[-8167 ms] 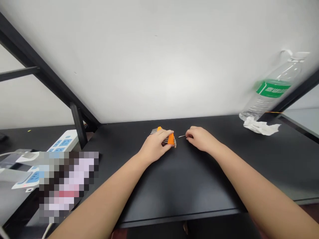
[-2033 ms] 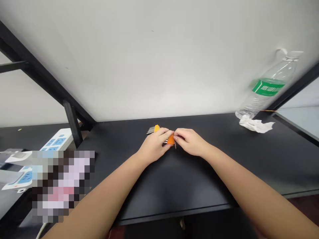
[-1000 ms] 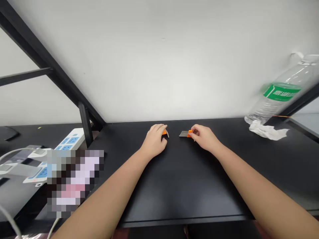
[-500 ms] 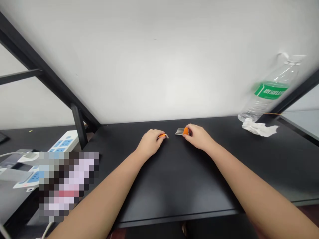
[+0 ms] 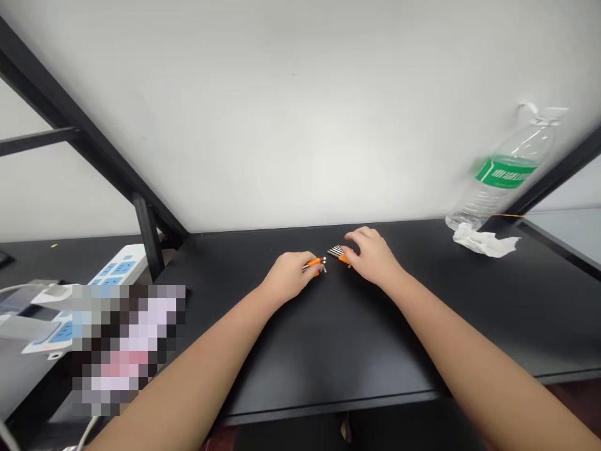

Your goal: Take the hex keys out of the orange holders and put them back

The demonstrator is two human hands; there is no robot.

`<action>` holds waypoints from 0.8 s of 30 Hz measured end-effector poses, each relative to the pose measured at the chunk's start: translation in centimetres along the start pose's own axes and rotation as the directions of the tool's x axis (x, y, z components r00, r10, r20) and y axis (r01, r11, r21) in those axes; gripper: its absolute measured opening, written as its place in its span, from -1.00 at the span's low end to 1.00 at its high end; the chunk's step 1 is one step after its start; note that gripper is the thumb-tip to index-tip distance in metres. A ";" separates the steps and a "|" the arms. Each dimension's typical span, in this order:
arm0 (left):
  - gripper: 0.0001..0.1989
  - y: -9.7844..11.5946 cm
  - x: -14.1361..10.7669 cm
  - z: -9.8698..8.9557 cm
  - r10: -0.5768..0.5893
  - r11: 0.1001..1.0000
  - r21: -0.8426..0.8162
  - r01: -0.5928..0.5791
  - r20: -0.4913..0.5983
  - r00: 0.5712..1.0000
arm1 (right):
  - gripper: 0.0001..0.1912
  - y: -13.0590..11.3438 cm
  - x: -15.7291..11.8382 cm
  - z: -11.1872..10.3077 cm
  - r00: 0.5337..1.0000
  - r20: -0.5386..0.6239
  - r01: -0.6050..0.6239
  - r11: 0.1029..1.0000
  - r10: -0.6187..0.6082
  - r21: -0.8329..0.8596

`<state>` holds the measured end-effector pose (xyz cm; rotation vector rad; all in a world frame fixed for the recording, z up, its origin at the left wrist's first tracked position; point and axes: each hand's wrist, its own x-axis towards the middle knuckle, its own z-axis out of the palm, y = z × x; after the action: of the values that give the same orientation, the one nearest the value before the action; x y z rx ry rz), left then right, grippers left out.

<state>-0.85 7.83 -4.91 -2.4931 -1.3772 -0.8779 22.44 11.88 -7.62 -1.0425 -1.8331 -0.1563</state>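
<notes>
My left hand [image 5: 288,275] is closed round an orange-and-metal piece, a hex key holder [image 5: 315,263] with short bent metal ends sticking out to the right. Its far part is covered by my fingers. Just to the right, a second orange hex key holder [image 5: 346,257] lies on the black desk [image 5: 338,338], its several straight metal rods pointing left. My right hand [image 5: 373,254] is over this holder with thumb and index finger apart, the thumb close to or touching the orange part. A small gap separates the two holders.
At the back right a clear plastic bottle [image 5: 504,169] with a green label leans by a crumpled white tissue [image 5: 486,241]. On the left are a white power strip [image 5: 122,263] with plugs, a blurred-out patch [image 5: 136,344] and a black metal frame [image 5: 148,232]. A white wall rises behind.
My left hand has moved a little right and turned, showing more of its holder. The right holder has tilted, and my right index finger has lifted off it.
</notes>
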 end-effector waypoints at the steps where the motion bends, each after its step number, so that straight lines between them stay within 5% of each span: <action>1: -0.77 0.0 0.0 0.1 0.022 1.000 0.017 -0.022 -0.002 1.000 | -0.76 -0.5 -0.2 -0.1 0.999 -0.016 0.048 0.997 -0.047 0.060; 7: -0.78 0.5 -0.2 0.4 0.134 0.986 0.098 -0.134 0.007 0.991 | -0.91 -2.9 -1.3 0.4 0.969 0.134 0.151 0.930 -0.205 0.336; 13: -0.81 0.7 -0.4 -0.1 0.152 0.988 -0.032 -0.151 0.030 0.988 | -0.94 -3.9 -1.8 1.4 0.982 0.189 -0.094 0.875 0.003 0.474; 18: -0.79 0.8 -0.4 -0.9 -0.002 0.969 -0.247 0.034 0.130 0.992 | -0.92 -3.6 -2.0 2.3 0.963 0.254 -0.230 0.766 0.090 0.601; 24: -0.74 0.8 -0.1 -1.1 -0.107 0.942 -0.297 0.159 0.183 0.977 | -0.88 -1.5 -0.6 2.7 0.967 0.236 -0.083 0.760 -0.095 0.645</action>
<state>-0.76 6.84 -3.97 -2.7874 -1.5870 -1.0045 19.60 11.97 -8.96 -0.5652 -1.8993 0.6149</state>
